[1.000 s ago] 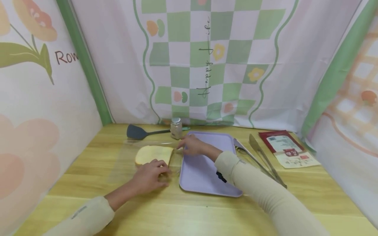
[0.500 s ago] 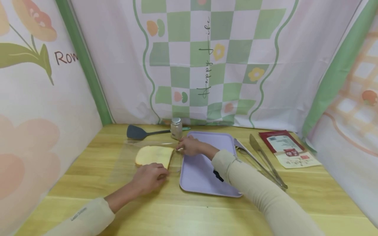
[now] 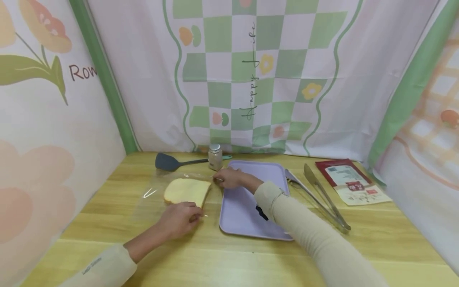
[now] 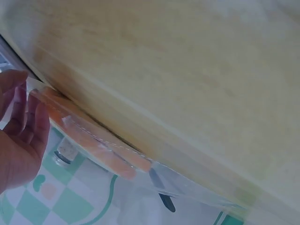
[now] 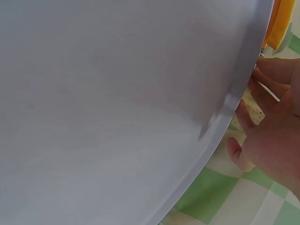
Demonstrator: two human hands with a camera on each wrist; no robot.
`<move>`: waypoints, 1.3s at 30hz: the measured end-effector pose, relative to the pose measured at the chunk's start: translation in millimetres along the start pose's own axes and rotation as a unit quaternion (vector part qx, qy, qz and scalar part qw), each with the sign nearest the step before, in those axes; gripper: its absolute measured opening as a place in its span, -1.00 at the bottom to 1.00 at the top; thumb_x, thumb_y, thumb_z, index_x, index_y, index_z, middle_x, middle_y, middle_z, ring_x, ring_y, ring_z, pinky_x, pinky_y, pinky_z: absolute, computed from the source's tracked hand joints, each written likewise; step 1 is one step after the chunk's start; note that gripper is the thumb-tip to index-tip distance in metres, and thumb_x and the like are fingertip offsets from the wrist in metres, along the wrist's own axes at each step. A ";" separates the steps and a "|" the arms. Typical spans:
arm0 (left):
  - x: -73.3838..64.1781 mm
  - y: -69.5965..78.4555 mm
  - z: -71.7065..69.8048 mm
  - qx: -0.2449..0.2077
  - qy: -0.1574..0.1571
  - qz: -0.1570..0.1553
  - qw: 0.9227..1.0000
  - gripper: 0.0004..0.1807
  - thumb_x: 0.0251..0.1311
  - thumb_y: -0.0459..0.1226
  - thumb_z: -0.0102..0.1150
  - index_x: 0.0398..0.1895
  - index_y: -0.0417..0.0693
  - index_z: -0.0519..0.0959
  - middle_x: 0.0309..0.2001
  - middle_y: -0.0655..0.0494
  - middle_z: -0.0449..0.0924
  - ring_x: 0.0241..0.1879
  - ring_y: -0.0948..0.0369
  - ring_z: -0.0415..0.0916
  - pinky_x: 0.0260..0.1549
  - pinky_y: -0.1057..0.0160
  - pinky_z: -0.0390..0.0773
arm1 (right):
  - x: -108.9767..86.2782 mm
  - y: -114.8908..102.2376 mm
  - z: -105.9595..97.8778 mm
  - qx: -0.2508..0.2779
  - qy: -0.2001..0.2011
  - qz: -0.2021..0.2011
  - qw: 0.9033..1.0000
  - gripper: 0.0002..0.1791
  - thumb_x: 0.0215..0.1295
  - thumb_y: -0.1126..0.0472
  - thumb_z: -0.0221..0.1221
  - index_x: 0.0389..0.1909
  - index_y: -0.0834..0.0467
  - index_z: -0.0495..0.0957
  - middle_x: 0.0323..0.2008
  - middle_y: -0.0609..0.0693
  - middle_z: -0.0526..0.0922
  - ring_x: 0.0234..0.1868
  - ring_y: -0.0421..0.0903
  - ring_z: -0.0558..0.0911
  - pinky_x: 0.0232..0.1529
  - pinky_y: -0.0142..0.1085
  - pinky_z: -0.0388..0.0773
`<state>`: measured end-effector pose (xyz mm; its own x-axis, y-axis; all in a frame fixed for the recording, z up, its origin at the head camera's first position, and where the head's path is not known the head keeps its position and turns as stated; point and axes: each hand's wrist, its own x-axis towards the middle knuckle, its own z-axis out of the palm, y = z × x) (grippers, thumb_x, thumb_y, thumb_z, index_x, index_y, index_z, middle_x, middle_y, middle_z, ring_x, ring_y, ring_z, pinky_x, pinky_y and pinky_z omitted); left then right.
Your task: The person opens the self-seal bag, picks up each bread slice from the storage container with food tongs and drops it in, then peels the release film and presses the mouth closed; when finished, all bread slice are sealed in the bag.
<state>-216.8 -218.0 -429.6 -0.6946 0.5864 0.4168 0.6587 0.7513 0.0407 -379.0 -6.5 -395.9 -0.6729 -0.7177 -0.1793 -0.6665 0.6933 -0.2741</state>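
Sliced bread [image 3: 188, 190] lies inside a clear plastic bag [image 3: 148, 199] on the table, left of a lilac tray [image 3: 238, 219]. At the bag's near right corner, my left hand [image 3: 178, 219] pinches the film just below the bread. The left wrist view shows the bread slices [image 4: 101, 147] edge-on through the film, beside the left hand [image 4: 21, 140]. My right hand [image 3: 229, 178] pinches the far right corner of the bag, over the tray's left edge. In the right wrist view the tray's rim hides part of the right hand [image 5: 276, 136].
A dark spatula [image 3: 167, 162] lies at the back, behind a small lidded jar [image 3: 215, 157]. Metal tongs [image 3: 324, 199] lie right of the tray. Farther right is a red and cream packet [image 3: 353, 183]. Patterned cloth [image 3: 244, 91] stands behind the table.
My left hand's fingers, spread a second ago, have drawn together on the bag's near corner. The right hand has shifted slightly left, and the film's glare has changed. The bread stays put.
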 end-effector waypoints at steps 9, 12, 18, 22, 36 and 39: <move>-1.2 -3.8 -5.1 -0.021 -0.027 0.004 0.999 -0.83 0.00 -0.34 0.42 -0.35 0.15 0.75 -0.44 0.33 0.58 -0.49 0.39 0.48 -0.56 0.43 0.47 | 7.1 -0.8 1.8 0.030 -0.006 0.006 1.000 -0.46 0.34 0.32 0.15 0.36 0.12 0.41 0.42 0.09 0.33 0.44 0.28 0.20 0.22 0.55 -0.10; -2.0 -4.8 -6.0 -0.022 -0.033 0.002 0.999 -0.83 0.00 -0.32 0.43 -0.36 0.18 0.75 -0.42 0.36 0.58 -0.48 0.41 0.49 -0.59 0.44 0.44 | 8.4 0.3 2.0 0.012 -0.024 -0.004 1.000 -0.44 0.35 0.31 0.15 0.38 0.16 0.37 0.46 0.07 0.27 0.47 0.29 0.13 0.23 0.55 -0.13; -2.8 -4.9 -4.9 -0.018 -0.055 -0.011 0.998 -0.73 -0.03 -0.38 0.34 -0.32 0.23 0.74 -0.46 0.36 0.54 -0.52 0.43 0.38 -0.66 0.46 0.32 | 10.3 1.1 5.5 0.028 -0.024 -0.004 0.999 -0.46 0.37 0.28 0.13 0.37 0.19 0.38 0.47 0.06 0.25 0.47 0.30 0.10 0.25 0.53 -0.15; -3.8 -4.1 -3.5 -0.009 -0.061 -0.010 0.998 -0.73 -0.02 -0.37 0.33 -0.31 0.25 0.75 -0.45 0.38 0.54 -0.51 0.44 0.39 -0.65 0.46 0.33 | 10.7 0.6 7.2 0.026 -0.024 -0.001 0.999 -0.48 0.37 0.27 0.12 0.35 0.18 0.40 0.47 0.05 0.25 0.47 0.29 0.11 0.27 0.50 -0.10; 2.1 4.0 -8.5 -0.009 -0.089 -0.035 0.995 -0.90 0.08 -0.20 0.39 -0.33 0.23 0.74 -0.47 0.40 0.44 -0.41 0.38 0.38 -0.65 0.40 0.33 | 9.7 0.0 3.2 0.059 0.036 0.020 0.997 -0.57 0.29 0.30 0.18 0.20 0.15 0.53 0.19 0.13 0.57 0.25 0.14 0.48 0.30 0.15 0.29; 4.3 5.3 -13.1 -0.011 -0.086 -0.035 0.996 -0.87 0.05 -0.17 0.39 -0.29 0.23 0.74 -0.41 0.41 0.50 -0.36 0.36 0.43 -0.61 0.38 0.38 | 9.5 1.2 2.2 0.082 0.061 0.033 0.994 -0.60 0.29 0.30 0.16 0.16 0.17 0.54 0.12 0.12 0.63 0.19 0.12 0.54 0.22 0.13 0.38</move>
<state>-212.5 -215.4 -415.7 -0.7769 0.5778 0.2501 0.6120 0.7863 0.0845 -385.5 -12.7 -400.1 -0.7536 -0.6514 -0.0886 -0.5657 0.7112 -0.4174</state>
